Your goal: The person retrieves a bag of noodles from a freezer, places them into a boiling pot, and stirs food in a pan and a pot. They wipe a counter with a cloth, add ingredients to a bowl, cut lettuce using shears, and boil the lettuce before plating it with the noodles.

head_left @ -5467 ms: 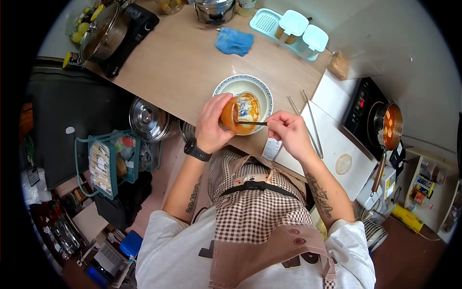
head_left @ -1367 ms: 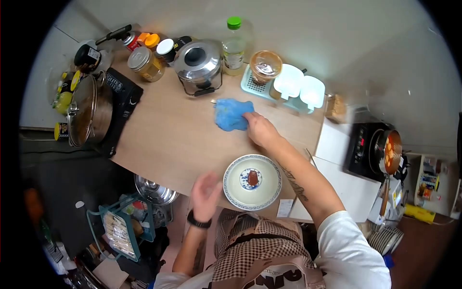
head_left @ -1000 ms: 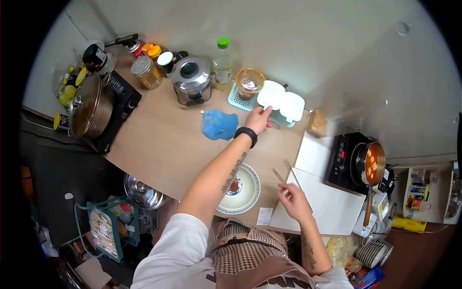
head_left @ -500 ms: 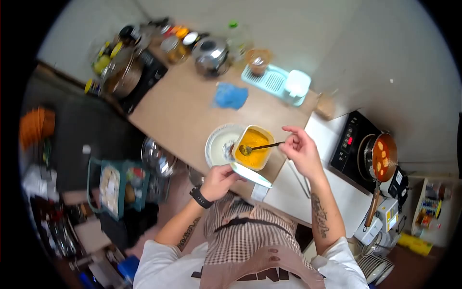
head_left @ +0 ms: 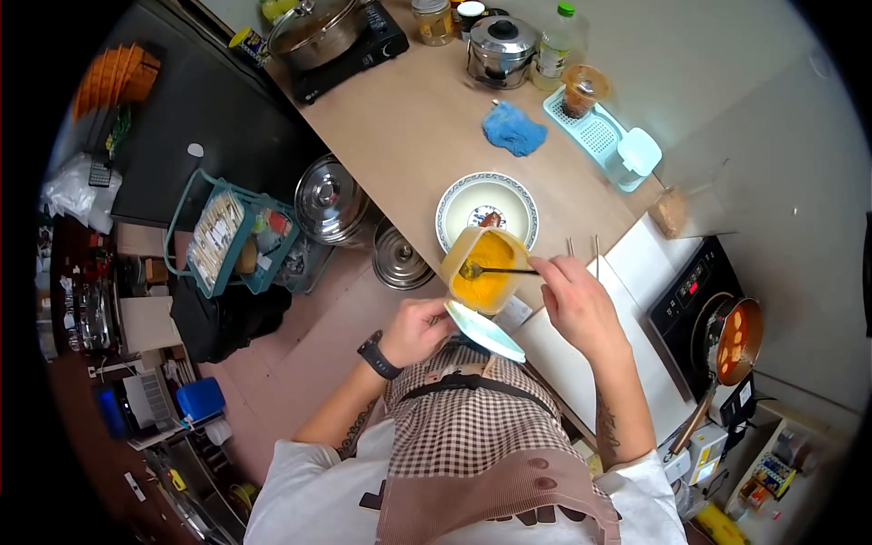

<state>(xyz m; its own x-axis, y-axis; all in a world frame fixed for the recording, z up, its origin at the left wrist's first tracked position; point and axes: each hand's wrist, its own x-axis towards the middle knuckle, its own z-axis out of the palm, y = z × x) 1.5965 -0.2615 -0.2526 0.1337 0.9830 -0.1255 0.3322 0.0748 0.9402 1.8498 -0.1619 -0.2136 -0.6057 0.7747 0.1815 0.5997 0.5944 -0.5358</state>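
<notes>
My left hand is closed on a pale blue-white lid, tilted near my apron. Just beyond the lid is a square plastic tub of bright yellow powder; whether my left fingers also grip it is hidden. A spoon with a dark handle reaches into the powder. My right hand pinches the end of that handle. Behind the tub, a white bowl with a blue patterned rim holds a small reddish-brown lump. The tub overlaps the bowl's near edge in view.
A blue cloth lies on the wooden counter. At right, a pan of red sauce with pale pieces stands on an induction cooker. A lidded steel pot and a large pot stand at the back.
The view has shifted, so the counter things appear farther right. The tub has moved from beside the bowl to its near edge. My right fingers, previously more spread, now pinch the spoon handle.
</notes>
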